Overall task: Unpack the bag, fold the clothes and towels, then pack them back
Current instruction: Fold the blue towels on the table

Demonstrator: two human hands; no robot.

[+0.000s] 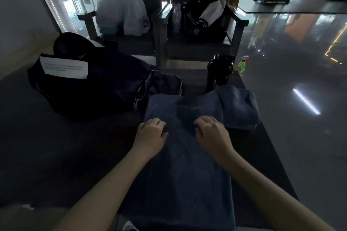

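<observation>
**Folding the long blue towel, mid-task**

The step in hand is the folding. A long blue towel (180,174) lies flat on the dark table (56,146), running from the near edge away from the person. Both hands sit on its far half. The left hand (152,133) is near the towel's left edge and the right hand (211,131) is toward its right side, with a stretch of cloth between them. The fingers of both hands are bent, with the tips down on the fabric. The dim light does not show whether they are pinching up a fold or only pressing the towel flat, so I cannot tell how firm the grip is.

Just beside the right hand, a second towel (240,108) lies folded into a neat block, touching the long one. The dark bag (90,90) sits at the left of the table with a white card (63,67) lying on it. A crumpled dark garment (166,82) lies between the bag and the far end of the long towel. A black bottle (219,71) stands behind the folded towel.

By my reading, unpacking looks done or nearly done. One towel is finished and this one is partway. The garment has yet to be folded, and nothing looks packed back.

The next move probably calls for a firm hold on one end of the towel with both hands. That end would then go over the other with the edges lined up, and the cloth would be smoothed so it makes a block like the one beside it.
</observation>
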